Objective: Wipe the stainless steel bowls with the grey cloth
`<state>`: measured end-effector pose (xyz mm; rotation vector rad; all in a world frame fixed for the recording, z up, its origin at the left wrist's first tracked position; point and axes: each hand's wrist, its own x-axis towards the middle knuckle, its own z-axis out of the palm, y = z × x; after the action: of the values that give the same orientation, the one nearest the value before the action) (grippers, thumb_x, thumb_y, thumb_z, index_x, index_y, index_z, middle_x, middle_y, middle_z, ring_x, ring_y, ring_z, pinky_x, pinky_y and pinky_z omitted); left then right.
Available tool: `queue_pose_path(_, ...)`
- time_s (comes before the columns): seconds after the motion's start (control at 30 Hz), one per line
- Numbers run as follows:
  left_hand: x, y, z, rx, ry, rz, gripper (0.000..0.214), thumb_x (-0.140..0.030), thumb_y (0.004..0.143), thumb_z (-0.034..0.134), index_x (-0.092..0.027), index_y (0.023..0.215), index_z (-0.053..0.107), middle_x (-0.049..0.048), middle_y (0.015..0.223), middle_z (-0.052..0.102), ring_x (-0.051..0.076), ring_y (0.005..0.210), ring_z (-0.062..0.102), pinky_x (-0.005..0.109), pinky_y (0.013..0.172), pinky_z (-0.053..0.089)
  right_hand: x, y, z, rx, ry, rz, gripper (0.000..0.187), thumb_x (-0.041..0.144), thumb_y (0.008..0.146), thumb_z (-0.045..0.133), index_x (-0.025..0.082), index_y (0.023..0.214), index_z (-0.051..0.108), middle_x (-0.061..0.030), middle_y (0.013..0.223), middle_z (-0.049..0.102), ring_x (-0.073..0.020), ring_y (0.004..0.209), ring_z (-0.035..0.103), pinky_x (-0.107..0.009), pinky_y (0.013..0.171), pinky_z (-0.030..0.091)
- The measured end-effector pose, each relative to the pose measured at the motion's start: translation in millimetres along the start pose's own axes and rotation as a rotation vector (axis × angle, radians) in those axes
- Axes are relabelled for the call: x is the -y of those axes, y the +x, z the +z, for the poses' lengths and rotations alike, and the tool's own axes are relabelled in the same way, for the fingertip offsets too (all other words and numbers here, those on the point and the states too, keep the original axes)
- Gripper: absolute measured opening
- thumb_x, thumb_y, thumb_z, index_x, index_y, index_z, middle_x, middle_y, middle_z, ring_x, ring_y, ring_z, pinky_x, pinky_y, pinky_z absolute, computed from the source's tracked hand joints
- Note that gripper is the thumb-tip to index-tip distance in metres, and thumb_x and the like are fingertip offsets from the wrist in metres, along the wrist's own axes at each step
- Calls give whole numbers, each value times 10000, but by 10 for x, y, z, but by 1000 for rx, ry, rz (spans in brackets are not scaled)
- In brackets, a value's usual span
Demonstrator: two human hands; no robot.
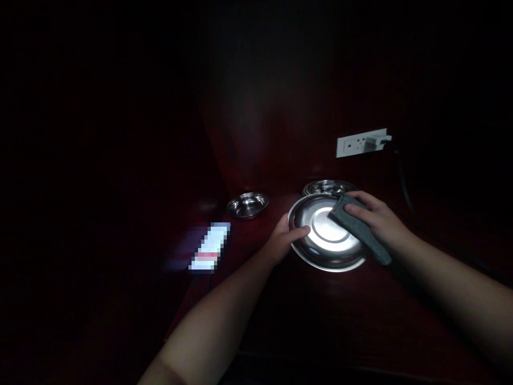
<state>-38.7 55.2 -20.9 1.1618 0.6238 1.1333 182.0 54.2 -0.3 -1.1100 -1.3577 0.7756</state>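
Steel bowl (323,227) sits between your hands: your left hand (282,240) pinches its left rim, thumb laid over the face toward you. Your right hand (374,216) clasps a grey cloth (358,230) against the bowl's right side. Just beyond those fingers are stacked dishes (326,187); left of your left fingers, a small dish (247,206) and a lit screen (210,247).

Bowl (325,231) before stacked dishes (324,186), lone dish (247,207) left, phone (210,248) nearer left

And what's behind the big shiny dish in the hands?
Behind the held dish, the upper part of some metal dishes, seemingly stacked, peeks out. The rest is covered, so I can't see it.
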Motion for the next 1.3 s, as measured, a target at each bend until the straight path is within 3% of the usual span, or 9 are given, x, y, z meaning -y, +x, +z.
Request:
queue_pose_path(0.67, 10, 5, -10, -3, 16, -44, 561, -284, 587, 822, -169, 1083, 586, 64, 1029, 659, 235, 980, 614, 384, 918, 442, -31, 20, -8, 69, 32, 33, 323, 473, 706, 738, 285, 954, 652, -7, 862, 696, -239, 742, 656, -403, 688, 532)
queue_pose_path(0.83, 45, 19, -18, -55, 25, -6, 641, -296, 565, 840, -174, 1116, 535, 62, 1048, 644, 220, 963, 614, 362, 880, 466, 20, -2, 17, -28, -1, -23, 322, 445, 667, 763, 264, 913, 662, -12, 803, 684, -241, 702, 646, -402, 637, 535)
queue_pose_path(0.97, 67, 35, -51, -108, -37, -25, 624, -363, 618, 820, -194, 1123, 496, 48, 1007, 628, 184, 869, 631, 347, 786, 513, 81, -21, 42, -134, -11, -90, 324, 419, 640, 779, 267, 902, 662, -23, 829, 684, -256, 762, 652, -417, 696, 538)
queue_pose_path(1.17, 91, -25, -62, 64, 91, -129, 696, -352, 611, 830, -208, 1192, 473, 75, 1121, 615, 199, 872, 652, 330, 690, 553, 57, -11, 48, -237, 16, -50, 330, 452, 665, 758, 253, 907, 656, -31, 826, 689, -251, 755, 651, -412, 701, 532)
queue_pose_path(1.3, 61, -45, -40, 43, 135, -93, 748, -365, 620, 815, -209, 1252, 446, 80, 1106, 620, 187, 819, 646, 274, 608, 528, -1, 8, 40, -187, 24, -42, 333, 463, 677, 751, 254, 920, 661, -24, 847, 686, -239, 769, 644, -392, 712, 517)
